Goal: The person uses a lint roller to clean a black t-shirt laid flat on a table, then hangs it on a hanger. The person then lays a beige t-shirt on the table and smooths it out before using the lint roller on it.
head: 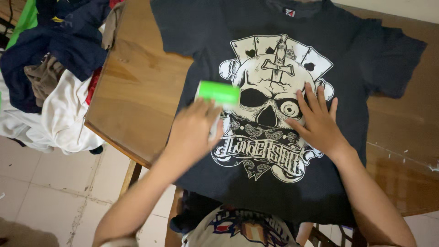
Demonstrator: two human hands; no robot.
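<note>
Two hands work a black T-shirt [279,91] spread flat on the wooden table [137,91]. Left hand [194,132] fingers curl closed around a green lint roller [218,93]; right hand [315,121] presses flat, fingers splayed, holding nothing. Short even strokes away from the pinning hand should avoid wrinkles.

Small red-white neck label [288,12] at collar

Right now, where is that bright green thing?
In the head view, the green-headed tool is held in the left hand, left of centre, on the dark T-shirt at the left edge of its white skull print.
</note>
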